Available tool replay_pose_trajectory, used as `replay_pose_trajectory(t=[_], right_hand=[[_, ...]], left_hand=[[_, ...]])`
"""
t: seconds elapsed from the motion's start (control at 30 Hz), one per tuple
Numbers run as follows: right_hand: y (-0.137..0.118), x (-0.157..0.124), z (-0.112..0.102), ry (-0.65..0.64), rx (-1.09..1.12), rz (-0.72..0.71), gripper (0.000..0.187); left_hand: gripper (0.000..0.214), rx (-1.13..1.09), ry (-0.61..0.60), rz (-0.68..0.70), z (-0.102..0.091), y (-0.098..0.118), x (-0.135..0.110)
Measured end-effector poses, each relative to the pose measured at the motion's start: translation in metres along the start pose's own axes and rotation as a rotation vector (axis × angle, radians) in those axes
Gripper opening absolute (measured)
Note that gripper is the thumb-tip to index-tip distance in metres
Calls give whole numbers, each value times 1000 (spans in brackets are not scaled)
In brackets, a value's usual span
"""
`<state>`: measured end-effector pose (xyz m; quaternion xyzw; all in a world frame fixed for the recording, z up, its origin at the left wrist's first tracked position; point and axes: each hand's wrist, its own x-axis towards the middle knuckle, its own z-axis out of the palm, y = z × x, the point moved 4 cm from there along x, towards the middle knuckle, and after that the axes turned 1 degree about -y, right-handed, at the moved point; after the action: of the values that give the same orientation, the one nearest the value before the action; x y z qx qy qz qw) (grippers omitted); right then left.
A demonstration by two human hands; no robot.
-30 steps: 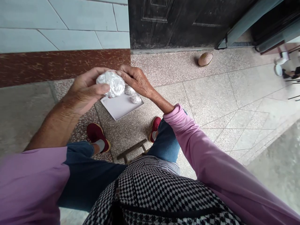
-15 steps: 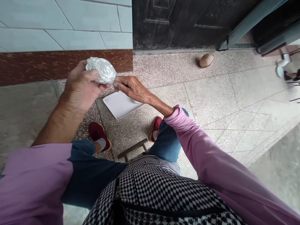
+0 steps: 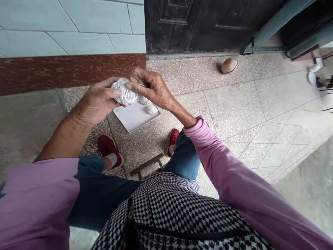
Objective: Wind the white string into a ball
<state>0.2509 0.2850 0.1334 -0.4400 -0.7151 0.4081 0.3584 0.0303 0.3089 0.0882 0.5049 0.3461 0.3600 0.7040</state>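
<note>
A ball of shiny white string point(image 3: 126, 95) rests in my left hand point(image 3: 95, 100), whose thumb and fingers curl around its left side. Against the ball's upper right, my right hand point(image 3: 153, 88) is closed in a pinch, its thumb lying over the strands. The string between its fingers is mostly hidden. Below both hands a shallow white tray point(image 3: 132, 121) lies on the floor. At the tray's right end sits a smaller whitish ball point(image 3: 152, 110), and another silvery lump point(image 3: 143, 100) shows partly behind my right hand.
My red shoes point(image 3: 109, 149) stand either side of the tray. A wooden stool bar point(image 3: 148, 165) is between my legs. Ahead are a tiled wall point(image 3: 85, 43) and a dark door point(image 3: 192, 34). A rounded brown object point(image 3: 229, 65) lies by the doorway.
The ball has moved down and right in my left hand, turning to show its wound strands. My right hand has risen from its lower right edge to its upper right. More of the tray shows.
</note>
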Motion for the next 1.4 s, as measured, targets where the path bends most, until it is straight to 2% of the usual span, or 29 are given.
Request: replay_pose_trajectory(t=[0.13, 0.23, 0.33, 0.4, 0.53, 0.7, 0.83, 1.03, 1.13, 1.3, 1.4], right_hand=[[4, 5, 10, -41, 14, -46, 63], [15, 12, 10, -81, 40, -48, 73], [28, 15, -1, -143, 44, 51, 78], [32, 14, -13, -138, 93, 81, 73], [37, 14, -29, -83, 172, 92, 62], [42, 25, -20, -32, 127, 84, 87], [37, 25, -15, -73, 68, 31, 90], [44, 15, -36, -108, 78, 41, 97], [45, 10, -40, -58, 180, 109, 92], [43, 2, -27, 102, 380, 301, 87], [56, 4, -16, 86, 443, 419, 86]], left_hand=[[57, 106, 23, 33, 8, 4, -6], [51, 185, 42, 20, 13, 9, -13], [43, 179, -14, -84, 11, 5, -15], [44, 143, -58, -129, 5, 2, -13], [58, 34, -100, -109, -6, 8, -10], [66, 14, 31, -52, -3, 35, -20], [68, 25, 94, -10, -2, 44, -23], [62, 51, 27, 57, -28, 33, -12], [65, 87, -19, 92, -35, 29, -11], [66, 111, -257, 121, -27, 27, -14], [74, 67, -232, 145, -30, 27, -16]])
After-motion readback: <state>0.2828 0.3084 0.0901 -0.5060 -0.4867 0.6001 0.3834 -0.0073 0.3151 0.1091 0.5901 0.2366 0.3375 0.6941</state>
